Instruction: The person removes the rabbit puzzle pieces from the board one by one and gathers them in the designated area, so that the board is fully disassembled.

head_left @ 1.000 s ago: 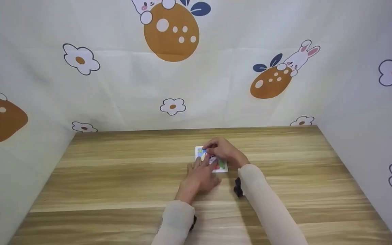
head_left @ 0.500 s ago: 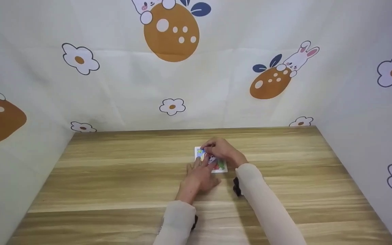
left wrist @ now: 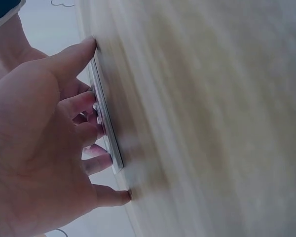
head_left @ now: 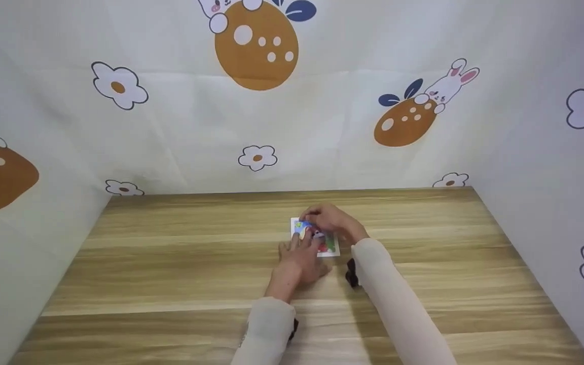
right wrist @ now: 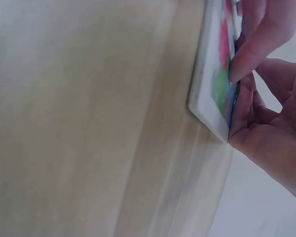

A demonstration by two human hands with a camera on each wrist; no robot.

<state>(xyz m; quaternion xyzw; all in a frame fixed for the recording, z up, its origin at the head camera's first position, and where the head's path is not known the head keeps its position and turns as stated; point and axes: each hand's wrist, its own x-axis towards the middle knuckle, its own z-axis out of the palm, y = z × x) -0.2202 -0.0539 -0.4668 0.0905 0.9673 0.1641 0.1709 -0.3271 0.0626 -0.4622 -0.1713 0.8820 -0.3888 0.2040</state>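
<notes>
Left hand: (head_left: 301, 261) spread; fingers reach onto the picture board (head_left: 329, 247), fingertips on its printed face; thumb off the board, at the near side.
Right hand: (head_left: 328, 218) fingers bent, tips drawn in at the board's far edge; whether they pinch anything, cannot tell.
Board: flat on the wooden table (head_left: 180, 263), between and partly under both hands.
Head view only: whole tabletop, patterned cloth (head_left: 195, 121) behind it, both pale sleeves (head_left: 401, 301).
Left wrist view: board edge-on, a thin slab; little finger (left wrist: 111, 196) beyond its end.
Right wrist view: white border corner close up, green and red print beside it.
</notes>
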